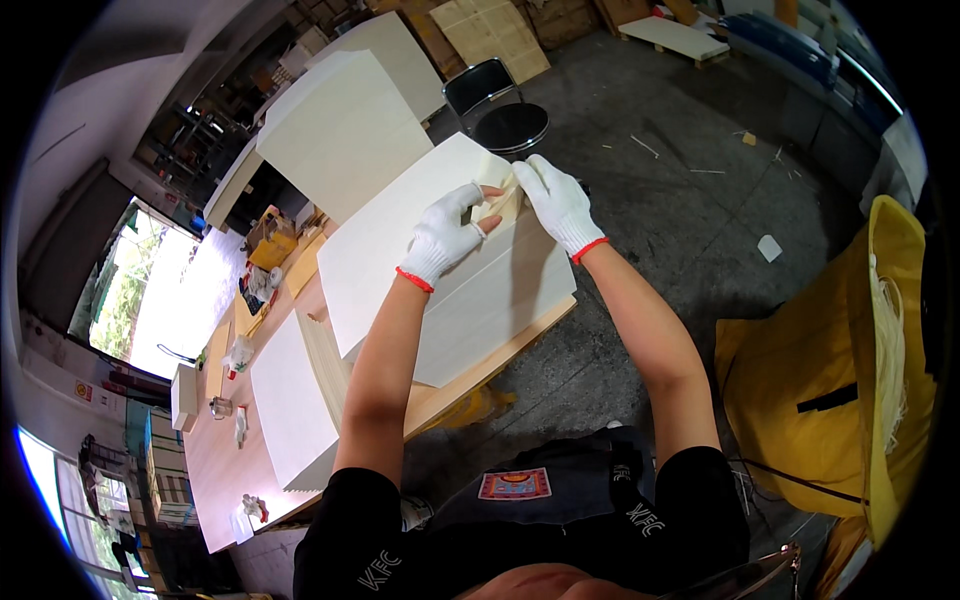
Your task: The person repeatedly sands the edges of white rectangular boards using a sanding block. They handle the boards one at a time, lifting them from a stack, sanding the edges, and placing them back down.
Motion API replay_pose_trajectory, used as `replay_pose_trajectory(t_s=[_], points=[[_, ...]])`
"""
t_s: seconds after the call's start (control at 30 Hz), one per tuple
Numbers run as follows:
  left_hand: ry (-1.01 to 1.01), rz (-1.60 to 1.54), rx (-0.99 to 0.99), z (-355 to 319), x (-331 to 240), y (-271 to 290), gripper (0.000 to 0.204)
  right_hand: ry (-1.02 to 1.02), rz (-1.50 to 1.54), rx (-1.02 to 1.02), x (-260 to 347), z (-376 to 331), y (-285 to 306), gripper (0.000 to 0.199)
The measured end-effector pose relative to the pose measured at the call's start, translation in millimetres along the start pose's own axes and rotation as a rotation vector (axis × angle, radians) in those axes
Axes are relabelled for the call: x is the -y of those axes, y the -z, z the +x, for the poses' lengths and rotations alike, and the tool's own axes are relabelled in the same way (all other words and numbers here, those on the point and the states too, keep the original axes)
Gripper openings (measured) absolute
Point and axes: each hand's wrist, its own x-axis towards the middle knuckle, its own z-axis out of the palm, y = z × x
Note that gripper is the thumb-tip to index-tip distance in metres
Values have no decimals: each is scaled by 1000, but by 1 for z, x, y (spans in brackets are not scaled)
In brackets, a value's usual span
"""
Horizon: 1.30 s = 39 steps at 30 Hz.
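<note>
While both forearms stretch out over the workbench [215, 470], the person's two white-gloved hands meet at the far corner of a large cream sheet [440, 265] that lies flat on the bench and overhangs its edge toward the floor. The left hand [447, 232] is closed on a small tan strip [503, 205] at that corner, a bare fingertip poking through the glove and pressing against it. The right hand [558, 200] lies just beside, its fingers curled down over the same strip, so both hands pinch it from either side; how tightly the right one grips I cannot tell, since the glove hides the fingertips. Both gloves have red cuffs.

Under the sheet, another cream panel [290, 400] sits nearer the person's left side, with a stack of thin boards [325, 365] showing their edges between the two. A further big cream sheet [345, 130] stands tilted beyond the hands. Farther along the bench there is clutter: a yellow box [272, 248], a small bottle [238, 352] and a metal cup [220, 407]. Past the hands, on the grey concrete floor [680, 200], stands a black folding chair [497, 110]. To the person's right hangs a yellow bag [830, 390] with pale strings along its edge.
</note>
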Motion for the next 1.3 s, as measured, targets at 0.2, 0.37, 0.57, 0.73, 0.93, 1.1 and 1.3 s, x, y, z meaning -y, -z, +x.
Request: replay_pose_trajectory(t_s=[0.2,0.37,0.57,0.73,0.93,1.1,1.3], points=[[-211,56,-97,4,24,-1,31,-73,-30,85,8,2,2,51],[-157,80,-38,2,10,1,28,-13,-43,-4,0,0,-3,49],[-59,69,-40,-2,2,-1,34,7,-37,-6,-2,-1,-4,48],[-92,76,-44,-1,5,-2,36,-1,-43,-4,-3,0,-4,49],[-54,21,-2,-1,0,0,36,-26,-38,10,-3,0,-3,49],[-340,419,-174,-17,-3,-3,50,-102,-61,-91,29,-8,27,51],[-134,735,-215,-39,12,5,52,-13,0,-179,26,-16,45,40]])
